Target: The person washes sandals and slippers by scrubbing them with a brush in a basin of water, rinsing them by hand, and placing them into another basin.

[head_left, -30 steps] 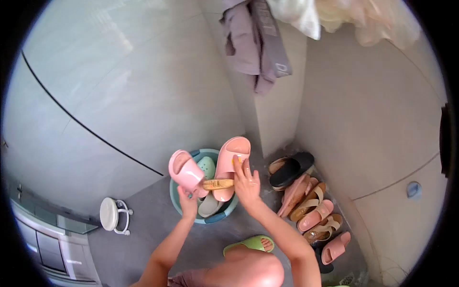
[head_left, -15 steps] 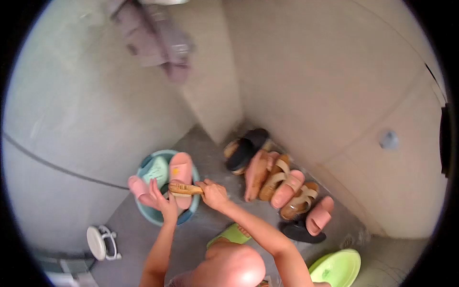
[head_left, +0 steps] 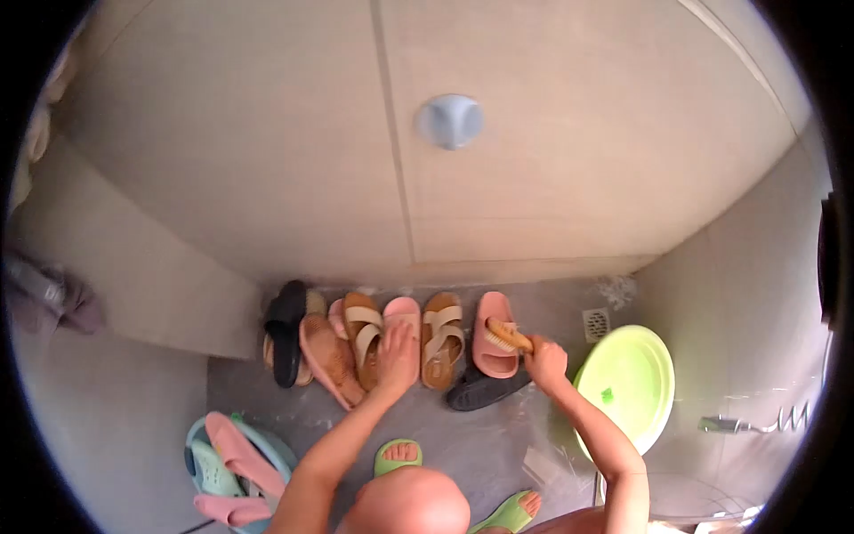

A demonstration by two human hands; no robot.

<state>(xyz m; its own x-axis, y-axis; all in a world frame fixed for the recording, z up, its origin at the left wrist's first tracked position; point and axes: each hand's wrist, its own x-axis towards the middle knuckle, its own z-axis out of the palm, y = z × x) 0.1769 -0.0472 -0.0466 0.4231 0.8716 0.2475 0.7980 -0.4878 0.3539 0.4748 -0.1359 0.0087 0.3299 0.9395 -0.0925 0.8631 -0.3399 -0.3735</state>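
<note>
My right hand [head_left: 545, 363] grips the handle of a wooden scrub brush [head_left: 509, 336]. Its bristles overlap the strap area of a pink slipper [head_left: 495, 307], which stands partly over a black slipper [head_left: 480, 390]. Fingers stretched out, my left hand [head_left: 398, 356] lies over another pink slipper [head_left: 403, 310] and covers its front part. On either side of that slipper are brown sandals with cream straps, the left sandal [head_left: 362, 311] and the right sandal [head_left: 440, 365]. Farther left, a pink slipper with a worn brown sole [head_left: 331, 356] leans beside a black sandal [head_left: 286, 343].
A blue-green basin [head_left: 279, 452] holding pink slippers and a mint-green shoe stands at lower left. To the right, a lime-green basin [head_left: 660, 383] tilts near the floor drain [head_left: 596, 326]. The wall [head_left: 498, 214] rises behind the row. My feet wear green slippers [head_left: 398, 456].
The view has swung right, from the blue-green basin to the shoe row. My left hand has left the basin and reached a pink slipper; my right hand has carried the brush to another.
</note>
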